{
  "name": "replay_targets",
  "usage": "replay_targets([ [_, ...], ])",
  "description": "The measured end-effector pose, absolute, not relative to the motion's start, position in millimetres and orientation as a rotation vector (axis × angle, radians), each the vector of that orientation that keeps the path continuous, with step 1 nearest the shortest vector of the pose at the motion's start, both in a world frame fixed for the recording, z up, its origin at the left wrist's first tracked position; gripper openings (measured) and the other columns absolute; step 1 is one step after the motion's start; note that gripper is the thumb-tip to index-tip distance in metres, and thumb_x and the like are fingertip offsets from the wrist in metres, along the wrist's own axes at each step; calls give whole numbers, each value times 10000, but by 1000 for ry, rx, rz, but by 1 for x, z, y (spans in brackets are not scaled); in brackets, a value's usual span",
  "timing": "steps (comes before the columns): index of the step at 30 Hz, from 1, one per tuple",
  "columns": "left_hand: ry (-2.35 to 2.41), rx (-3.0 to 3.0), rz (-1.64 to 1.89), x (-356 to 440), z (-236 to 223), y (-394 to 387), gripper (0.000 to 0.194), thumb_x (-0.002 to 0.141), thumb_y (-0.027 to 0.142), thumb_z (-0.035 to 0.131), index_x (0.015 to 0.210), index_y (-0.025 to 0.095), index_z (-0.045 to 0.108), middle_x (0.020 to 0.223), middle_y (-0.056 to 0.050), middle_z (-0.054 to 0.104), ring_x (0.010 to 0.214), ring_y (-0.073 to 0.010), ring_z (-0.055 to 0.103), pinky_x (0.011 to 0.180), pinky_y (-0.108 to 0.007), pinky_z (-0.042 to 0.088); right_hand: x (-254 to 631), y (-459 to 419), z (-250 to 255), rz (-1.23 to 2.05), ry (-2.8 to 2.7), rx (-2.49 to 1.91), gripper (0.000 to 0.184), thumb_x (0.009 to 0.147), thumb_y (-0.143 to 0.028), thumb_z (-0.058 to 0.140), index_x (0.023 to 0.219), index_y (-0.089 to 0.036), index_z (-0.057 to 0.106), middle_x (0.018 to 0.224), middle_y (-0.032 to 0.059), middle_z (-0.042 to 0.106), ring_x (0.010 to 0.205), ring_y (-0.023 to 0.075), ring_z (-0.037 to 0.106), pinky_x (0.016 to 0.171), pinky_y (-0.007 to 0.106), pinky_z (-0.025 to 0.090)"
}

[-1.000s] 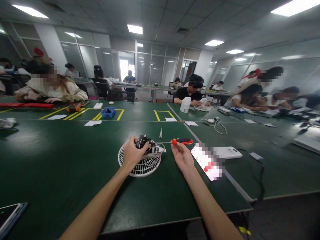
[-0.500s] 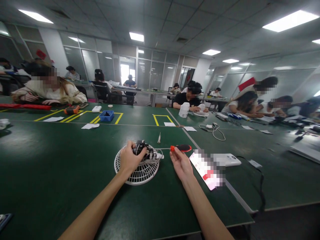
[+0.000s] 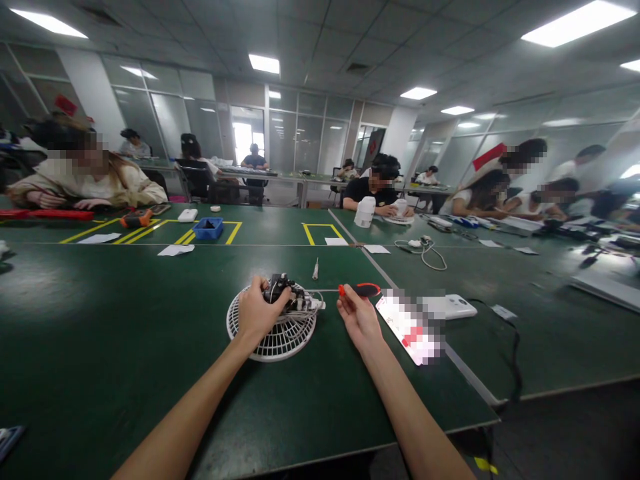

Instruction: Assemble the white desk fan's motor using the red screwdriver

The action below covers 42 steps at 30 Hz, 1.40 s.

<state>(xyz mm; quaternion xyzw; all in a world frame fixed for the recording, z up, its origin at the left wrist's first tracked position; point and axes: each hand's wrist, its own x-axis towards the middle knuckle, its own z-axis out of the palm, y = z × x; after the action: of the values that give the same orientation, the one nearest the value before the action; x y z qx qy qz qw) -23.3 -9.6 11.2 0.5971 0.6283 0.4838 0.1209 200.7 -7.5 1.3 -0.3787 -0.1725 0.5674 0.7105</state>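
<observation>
On the green table lies a round white fan grille (image 3: 283, 347). Above it, my left hand (image 3: 257, 310) is closed around a black fan motor (image 3: 278, 287) with white parts and wires at its right end. My right hand (image 3: 361, 317) grips a screwdriver (image 3: 367, 290) by its red and black handle. The thin shaft points left toward the motor's white end; whether its tip touches cannot be made out. A small slim pointed tool (image 3: 315, 269) stands or lies just beyond the grille. To the right of my right hand is a lit phone (image 3: 400, 327), partly blurred.
A white device (image 3: 457, 307) with a black cable lies at right. Farther off are a blue bin (image 3: 209, 228), paper slips (image 3: 176, 250), a coiled white cable (image 3: 430, 253) and a white fan housing (image 3: 365, 211). Several people sit at the tables around.
The camera view has shifted slightly, so everything sits a little higher and to the left. Both hands keep their holds on the motor and the screwdriver.
</observation>
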Motion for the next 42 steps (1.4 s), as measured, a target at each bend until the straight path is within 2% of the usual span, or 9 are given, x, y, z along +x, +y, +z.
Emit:
replay_targets([
  [8, 1858, 1752, 1390, -24, 12, -11, 420, 780, 587, 663, 804, 258, 403, 703, 35, 527, 663, -185, 519, 660, -305, 355, 200, -10, 9, 1240, -394, -722, 358, 609, 5, 829, 828, -222, 662, 771, -36, 773, 745, 127, 752, 772, 241, 622],
  [11, 1839, 1764, 1404, -24, 13, -11, 420, 785, 580, 660, 801, 259, 390, 686, 43, 513, 649, -179, 511, 656, -302, 354, 199, -12, 13, 1236, -413, -706, 379, 616, 7, 816, 869, -232, 667, 791, -51, 773, 766, 120, 753, 814, 249, 621],
  [15, 1830, 1753, 1399, -24, 13, -11, 423, 783, 588, 667, 809, 256, 406, 708, 36, 541, 656, -180, 517, 661, -303, 354, 196, -13, 12, 1239, -400, -773, 253, 694, -153, 873, 823, -212, 663, 725, -28, 751, 686, 118, 724, 709, 228, 619],
  [19, 1828, 1765, 1421, -25, 12, -10, 414, 788, 580, 670, 817, 254, 417, 719, 34, 548, 666, -180, 519, 676, -303, 356, 194, -11, 8, 1216, -404, -859, 268, 697, -244, 911, 788, -205, 662, 669, -19, 734, 592, 116, 685, 575, 196, 574],
  [29, 1818, 1763, 1426, -25, 9, -9, 422, 790, 597, 656, 825, 254, 412, 733, 30, 534, 686, -181, 507, 687, -300, 345, 195, -13, 14, 1262, -332, -729, 264, 699, -5, 763, 848, -200, 666, 759, 6, 779, 739, 136, 751, 746, 248, 628],
  [34, 1824, 1764, 1412, -25, 11, -10, 411, 787, 582, 668, 824, 252, 426, 722, 30, 542, 673, -179, 514, 673, -300, 350, 194, -10, 10, 1254, -363, -750, 229, 737, -199, 854, 836, -205, 648, 790, 30, 779, 756, 163, 754, 750, 271, 637],
  [37, 1820, 1759, 1401, -24, 14, -12, 410, 785, 581, 670, 826, 250, 431, 730, 26, 556, 671, -178, 517, 665, -300, 352, 194, -8, 7, 1202, -347, -809, 284, 742, -327, 878, 821, -219, 628, 695, 2, 737, 663, 159, 724, 686, 271, 637],
  [40, 1819, 1745, 1415, -23, 17, -14, 406, 777, 562, 678, 812, 252, 417, 713, 30, 547, 648, -170, 501, 648, -298, 345, 196, -7, 5, 1179, -340, -844, 303, 720, -305, 898, 787, -219, 615, 608, -37, 681, 574, 128, 675, 614, 230, 613],
  [42, 1814, 1742, 1422, -22, 17, -14, 404, 774, 557, 680, 804, 252, 416, 704, 32, 544, 639, -167, 498, 643, -298, 344, 197, -7, 6, 1181, -366, -829, 309, 699, -257, 910, 773, -210, 614, 636, -27, 698, 584, 121, 678, 615, 219, 608],
])
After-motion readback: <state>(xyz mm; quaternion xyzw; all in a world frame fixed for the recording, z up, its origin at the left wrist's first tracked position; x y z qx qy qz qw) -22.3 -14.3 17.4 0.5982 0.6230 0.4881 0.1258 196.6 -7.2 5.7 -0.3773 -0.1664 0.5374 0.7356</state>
